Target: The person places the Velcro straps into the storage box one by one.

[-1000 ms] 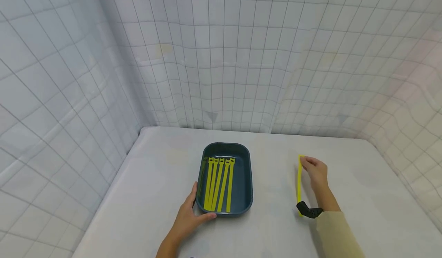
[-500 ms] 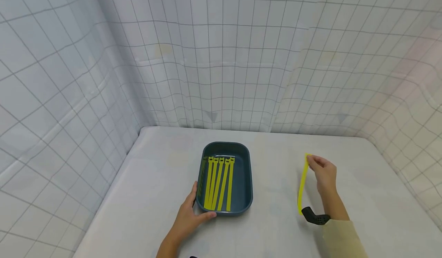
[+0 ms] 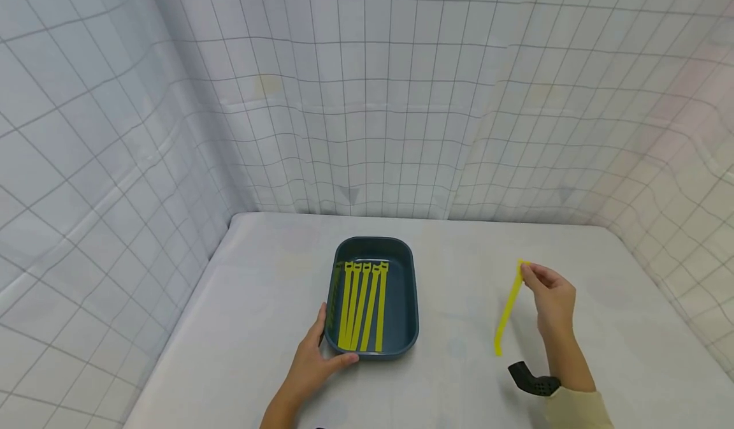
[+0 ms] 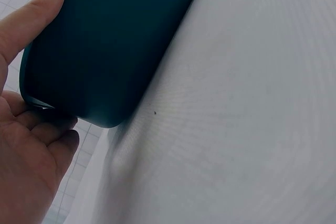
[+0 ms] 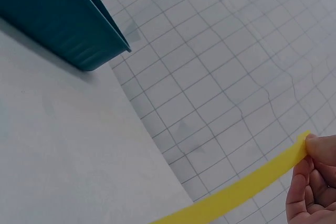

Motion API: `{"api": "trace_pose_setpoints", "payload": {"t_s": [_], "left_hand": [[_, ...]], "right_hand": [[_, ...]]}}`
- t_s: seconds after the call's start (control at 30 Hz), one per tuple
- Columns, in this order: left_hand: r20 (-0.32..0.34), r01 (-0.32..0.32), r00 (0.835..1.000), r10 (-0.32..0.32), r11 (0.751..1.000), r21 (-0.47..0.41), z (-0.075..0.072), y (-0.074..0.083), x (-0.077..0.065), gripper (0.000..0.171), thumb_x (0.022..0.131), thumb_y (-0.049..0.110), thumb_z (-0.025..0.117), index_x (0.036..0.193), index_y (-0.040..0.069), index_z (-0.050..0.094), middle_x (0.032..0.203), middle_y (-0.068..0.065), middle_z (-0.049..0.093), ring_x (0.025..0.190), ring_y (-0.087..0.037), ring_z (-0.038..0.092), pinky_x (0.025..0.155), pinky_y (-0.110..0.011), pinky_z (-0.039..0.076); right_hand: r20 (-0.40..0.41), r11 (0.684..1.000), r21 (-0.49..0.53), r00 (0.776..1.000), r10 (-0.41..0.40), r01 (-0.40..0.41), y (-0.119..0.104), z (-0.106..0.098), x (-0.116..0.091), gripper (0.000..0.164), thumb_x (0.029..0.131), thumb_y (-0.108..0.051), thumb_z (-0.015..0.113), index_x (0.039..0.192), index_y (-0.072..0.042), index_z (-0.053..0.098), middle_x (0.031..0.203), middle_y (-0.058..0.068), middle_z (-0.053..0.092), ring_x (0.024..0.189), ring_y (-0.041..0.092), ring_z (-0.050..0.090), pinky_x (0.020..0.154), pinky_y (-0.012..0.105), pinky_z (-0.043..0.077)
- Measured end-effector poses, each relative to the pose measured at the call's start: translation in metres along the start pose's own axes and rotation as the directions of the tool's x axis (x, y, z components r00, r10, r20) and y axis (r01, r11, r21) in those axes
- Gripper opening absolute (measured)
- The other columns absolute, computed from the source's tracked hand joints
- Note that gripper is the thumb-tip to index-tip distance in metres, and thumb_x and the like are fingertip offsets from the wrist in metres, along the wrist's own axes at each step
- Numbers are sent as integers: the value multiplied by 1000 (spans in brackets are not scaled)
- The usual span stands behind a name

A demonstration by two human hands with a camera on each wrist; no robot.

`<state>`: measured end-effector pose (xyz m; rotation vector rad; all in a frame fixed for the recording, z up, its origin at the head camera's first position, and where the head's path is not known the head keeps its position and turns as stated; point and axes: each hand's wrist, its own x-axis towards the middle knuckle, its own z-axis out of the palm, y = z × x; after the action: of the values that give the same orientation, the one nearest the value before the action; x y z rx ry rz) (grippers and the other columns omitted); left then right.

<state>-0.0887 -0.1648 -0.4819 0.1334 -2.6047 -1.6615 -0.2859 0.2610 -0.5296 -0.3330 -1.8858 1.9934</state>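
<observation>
A dark teal tray (image 3: 417, 308) stands on the white table, with several yellow hook-and-loop cable ties (image 3: 367, 308) lying side by side in its left half. My left hand (image 3: 309, 368) grips the tray's near left corner, thumb along the front and fingers along the left side. In the left wrist view, curled fingers (image 4: 50, 129) meet the tray's wall (image 4: 105, 45). Right of the tray, my right hand (image 3: 554, 298) pinches one end of another yellow cable tie (image 3: 508, 311) between thumb and fingers. Its strip slants down toward the table, and the right wrist view shows it (image 5: 236, 192) stretching from the fingertips.
A white table (image 3: 275, 269) lies under everything. White grid-patterned sheets (image 3: 367, 129) enclose it at the back and both sides. A black wrist-worn device (image 3: 536, 381) sits near the right sleeve (image 3: 578, 410).
My right hand has moved rightward, carrying the top end of the cable tie, so the strip now leans more to the right. The left hand and tray stay put.
</observation>
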Motion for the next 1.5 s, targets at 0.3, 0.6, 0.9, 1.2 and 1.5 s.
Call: {"api": "trace_pose_setpoints", "payload": {"t_s": [0.3, 0.6, 0.9, 1.2, 1.5], "left_hand": [[-6, -2, 1000, 2, 1000, -2, 1, -1, -1, 114, 64, 38, 82, 147, 6, 12, 150, -12, 17, 135, -29, 19, 105, -44, 23], [-3, -11, 1000, 11, 1000, -15, 0, -2, 1, 114, 65, 38, 82, 147, 5, 12, 151, -11, 15, 136, -28, 16, 106, -46, 20], [4, -3, 1000, 3, 1000, -8, 1, -4, 1, 114, 64, 39, 82, 148, 6, 11, 151, -11, 16, 136, -28, 17, 106, -46, 21], [2, 14, 1000, -14, 1000, -1, -3, -4, -1, 113, 65, 38, 82, 148, 7, 11, 150, -12, 16, 135, -29, 18, 106, -46, 22], [-4, 6, 1000, -6, 1000, 4, 0, -5, 2, 115, 63, 40, 83, 148, 7, 13, 150, -11, 18, 135, -29, 19, 105, -46, 23]], "right_hand": [[8, 999, 27, 1000, -22, 22, 1, -10, -1, 44, 69, -30, 80, 101, -2, 69, 100, 11, 66, 84, 22, 60, 71, 17, 51], [41, 993, 38, 992, -117, 115, -21, -12, -13, 34, 74, -21, 78, 99, 0, 70, 94, 10, 68, 77, 19, 61, 68, 18, 52], [2, 991, 109, 997, -83, 82, -106, 8, -70, 28, 77, -9, 75, 96, 9, 67, 88, 9, 68, 73, 15, 61, 68, 16, 51], [11, 981, 162, 994, -113, 110, -130, 41, -82, 19, 74, -5, 76, 88, 7, 69, 78, 4, 68, 67, 13, 61, 63, 16, 51], [208, 956, 213, 946, -248, 204, -174, 108, -114, 17, 77, -1, 73, 87, 11, 66, 76, 5, 68, 68, 15, 63, 67, 22, 52]]}}
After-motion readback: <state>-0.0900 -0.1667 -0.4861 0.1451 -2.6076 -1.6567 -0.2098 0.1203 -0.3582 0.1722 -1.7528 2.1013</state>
